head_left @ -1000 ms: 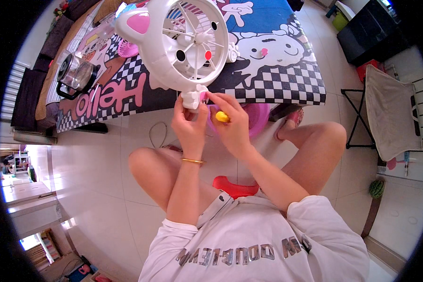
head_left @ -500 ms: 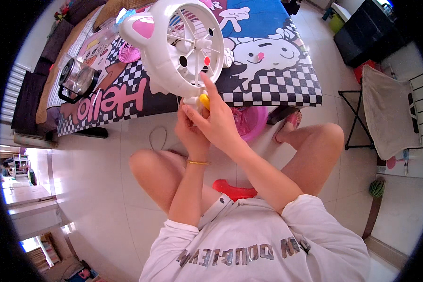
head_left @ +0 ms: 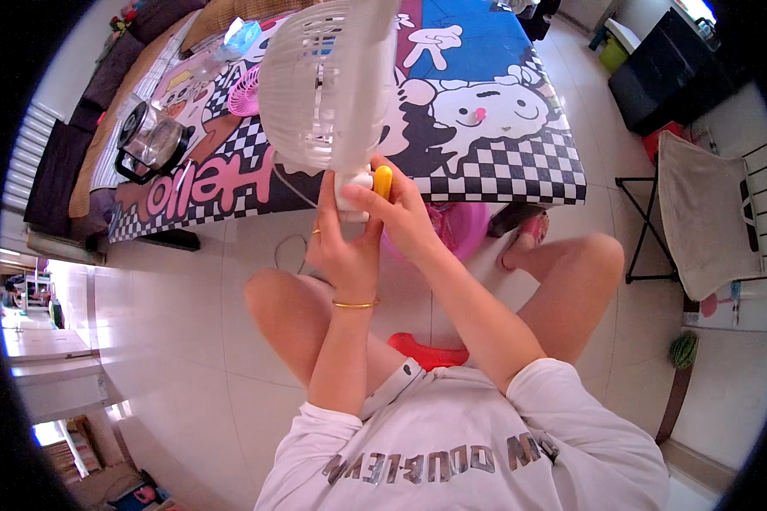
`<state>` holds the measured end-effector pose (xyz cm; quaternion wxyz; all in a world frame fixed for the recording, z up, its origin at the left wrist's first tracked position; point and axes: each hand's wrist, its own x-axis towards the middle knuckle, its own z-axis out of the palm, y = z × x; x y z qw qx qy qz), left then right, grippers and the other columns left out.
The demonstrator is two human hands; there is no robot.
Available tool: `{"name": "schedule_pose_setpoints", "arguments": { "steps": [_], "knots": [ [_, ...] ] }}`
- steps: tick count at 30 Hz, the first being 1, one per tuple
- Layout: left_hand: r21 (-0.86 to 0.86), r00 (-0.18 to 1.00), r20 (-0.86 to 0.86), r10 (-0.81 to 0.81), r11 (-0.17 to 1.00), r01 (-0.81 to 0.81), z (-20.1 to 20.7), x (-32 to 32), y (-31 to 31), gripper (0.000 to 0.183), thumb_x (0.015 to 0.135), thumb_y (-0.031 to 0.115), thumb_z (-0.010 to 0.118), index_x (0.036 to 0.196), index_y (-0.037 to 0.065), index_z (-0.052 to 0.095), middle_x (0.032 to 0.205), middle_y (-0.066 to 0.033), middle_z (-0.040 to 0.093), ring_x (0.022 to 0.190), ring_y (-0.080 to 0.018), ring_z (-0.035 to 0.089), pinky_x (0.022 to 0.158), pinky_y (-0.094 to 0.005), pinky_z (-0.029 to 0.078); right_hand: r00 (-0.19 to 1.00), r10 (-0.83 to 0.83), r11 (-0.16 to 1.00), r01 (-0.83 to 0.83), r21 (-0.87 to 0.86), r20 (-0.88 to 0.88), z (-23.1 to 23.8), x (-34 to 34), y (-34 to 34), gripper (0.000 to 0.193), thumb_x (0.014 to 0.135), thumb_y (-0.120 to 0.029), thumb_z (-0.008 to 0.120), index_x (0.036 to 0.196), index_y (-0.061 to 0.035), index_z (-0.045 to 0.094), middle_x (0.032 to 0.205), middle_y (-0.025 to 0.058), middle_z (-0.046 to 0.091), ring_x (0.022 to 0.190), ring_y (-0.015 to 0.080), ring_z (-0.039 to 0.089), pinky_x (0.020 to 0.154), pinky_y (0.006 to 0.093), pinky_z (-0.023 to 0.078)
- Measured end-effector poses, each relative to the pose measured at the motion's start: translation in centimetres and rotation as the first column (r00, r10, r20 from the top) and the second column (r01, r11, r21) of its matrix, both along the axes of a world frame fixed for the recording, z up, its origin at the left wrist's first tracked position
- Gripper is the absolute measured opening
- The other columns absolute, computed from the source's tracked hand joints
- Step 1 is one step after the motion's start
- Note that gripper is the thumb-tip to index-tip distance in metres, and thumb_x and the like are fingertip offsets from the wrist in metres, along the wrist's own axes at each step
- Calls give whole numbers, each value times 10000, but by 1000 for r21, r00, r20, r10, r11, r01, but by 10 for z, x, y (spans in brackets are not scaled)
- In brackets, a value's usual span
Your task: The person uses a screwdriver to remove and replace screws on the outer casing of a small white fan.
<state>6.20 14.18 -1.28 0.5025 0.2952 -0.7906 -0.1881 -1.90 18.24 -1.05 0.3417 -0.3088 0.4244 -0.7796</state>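
Left grip (head_left: 346, 243) holds the white fan (head_left: 368, 94), now turned side-on.

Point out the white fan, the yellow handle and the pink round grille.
White fan (head_left: 358, 98), head view: on its rim.
Yellow handle (head_left: 383, 181), head view: its middle.
Pink round grille (head_left: 245, 92), head view: on its slats.

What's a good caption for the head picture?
Two hands hold a fan and yellow handle beside a table.

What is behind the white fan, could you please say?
Behind the white fan, the patterned tablecloth shows on both sides, with a round pink grille to the left. The cloth directly behind the fan is mostly hidden, so anything lying there cannot be made out.
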Motion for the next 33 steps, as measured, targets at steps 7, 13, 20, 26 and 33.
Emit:
{"name": "schedule_pose_setpoints", "arguments": {
  "steps": [7,13,20,26,33],
  "knots": [
    [-102,993,108,44,994,-33,9,9,-4,607,594,154,739,1157,67,530,1082,-80,606,886,-235,625,780,-347,500,932,124,988,-85,-128,340,2,5,-5,419,797,-134,613,1172,-23,462,998,33,561,892,94,536,765,233,440],
    [-242,994,95,55,970,-31,9,5,-5,540,605,131,727,1113,73,550,1106,-52,597,999,-197,583,960,-455,365,825,241,965,-144,-221,511,-8,7,-5,394,824,-226,553,1167,-63,446,999,21,549,871,113,549,735,254,465],
    [-261,981,180,77,965,-28,5,3,-1,505,607,119,705,1090,86,562,1092,-40,602,974,-172,592,1018,-467,280,754,291,955,-188,-230,589,-32,6,-3,411,827,-332,528,1144,-81,459,994,27,549,840,127,550,683,266,468],
    [-294,983,181,19,955,35,-8,-5,-4,536,584,105,722,1097,102,566,1106,-35,597,1018,-171,572,1048,-470,222,716,235,971,-152,-183,658,-45,2,1,422,841,-405,504,1117,-85,501,991,30,562,869,135,544,734,277,448],
    [-239,984,178,-11,970,54,-15,-6,-1,548,583,98,725,1107,112,567,1111,-22,595,1029,-162,568,1061,-491,165,680,310,950,-203,-236,664,-43,-5,10,407,869,-390,492,1116,-66,497,1036,50,557,925,158,542,784,294,447]
  ]
}}
